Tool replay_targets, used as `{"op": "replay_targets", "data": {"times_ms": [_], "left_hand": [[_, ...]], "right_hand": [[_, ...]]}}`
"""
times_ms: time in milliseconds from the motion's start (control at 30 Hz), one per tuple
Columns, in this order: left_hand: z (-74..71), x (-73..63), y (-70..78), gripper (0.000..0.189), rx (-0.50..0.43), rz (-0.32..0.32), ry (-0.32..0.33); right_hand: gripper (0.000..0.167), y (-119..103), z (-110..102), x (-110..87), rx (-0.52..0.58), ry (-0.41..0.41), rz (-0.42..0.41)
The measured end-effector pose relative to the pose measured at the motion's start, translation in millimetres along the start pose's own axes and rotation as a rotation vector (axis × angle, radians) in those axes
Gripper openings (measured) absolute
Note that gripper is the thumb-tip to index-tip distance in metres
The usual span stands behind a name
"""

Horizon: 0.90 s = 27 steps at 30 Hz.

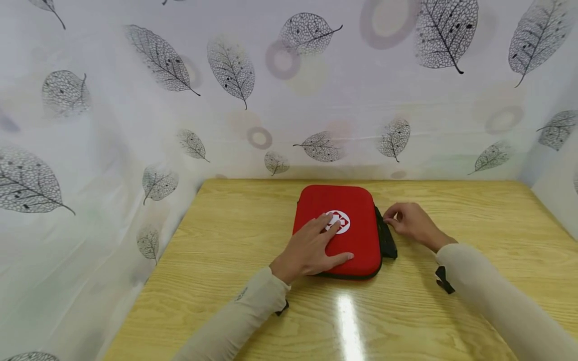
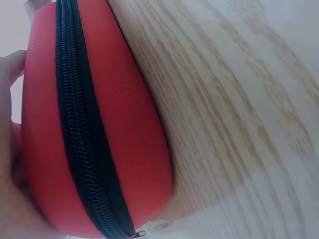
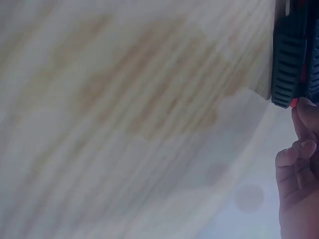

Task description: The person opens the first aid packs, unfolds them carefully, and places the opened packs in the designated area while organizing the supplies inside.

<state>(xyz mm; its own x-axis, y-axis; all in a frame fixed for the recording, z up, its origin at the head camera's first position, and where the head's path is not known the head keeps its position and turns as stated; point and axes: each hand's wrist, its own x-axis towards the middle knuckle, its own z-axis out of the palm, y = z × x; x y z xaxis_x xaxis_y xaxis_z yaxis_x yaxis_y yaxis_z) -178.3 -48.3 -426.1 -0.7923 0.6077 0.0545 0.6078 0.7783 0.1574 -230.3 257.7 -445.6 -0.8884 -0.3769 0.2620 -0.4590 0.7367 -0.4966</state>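
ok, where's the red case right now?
Head view: the red case lies on the wooden table, just right of the picture's centre. The left hand rests on its top; the right hand is at the black piece along its right side.

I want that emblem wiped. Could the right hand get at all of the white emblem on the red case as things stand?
Probably not: the white emblem looks near enough to the right hand, but the left hand has fingers over part of it.
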Motion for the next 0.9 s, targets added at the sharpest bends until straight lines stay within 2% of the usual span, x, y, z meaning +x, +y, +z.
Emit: {"op": "replay_targets", "data": {"times_ms": [267,600,733,900], "left_hand": [[0.5,1.3,2.1,0.081,0.002,0.000,-0.008],[0.2,0.2,3.8,0.081,0.006,-0.012,-0.027],[-1.9,1.0,4.1,0.081,0.003,-0.018,-0.030],[-1.3,8.3,5.3,0.083,0.002,-0.044,-0.044]], "right_hand": [[0.003,-5,-1,-14.9,0.027,-0.019,0.004],[0.013,-18,-2,-35.4,0.041,-0.029,-0.032],[0.014,-20,-2,-37.1,0.025,-0.009,-0.052],[0.012,-16,-4,-31.7,0.001,-0.005,-0.031]]}}
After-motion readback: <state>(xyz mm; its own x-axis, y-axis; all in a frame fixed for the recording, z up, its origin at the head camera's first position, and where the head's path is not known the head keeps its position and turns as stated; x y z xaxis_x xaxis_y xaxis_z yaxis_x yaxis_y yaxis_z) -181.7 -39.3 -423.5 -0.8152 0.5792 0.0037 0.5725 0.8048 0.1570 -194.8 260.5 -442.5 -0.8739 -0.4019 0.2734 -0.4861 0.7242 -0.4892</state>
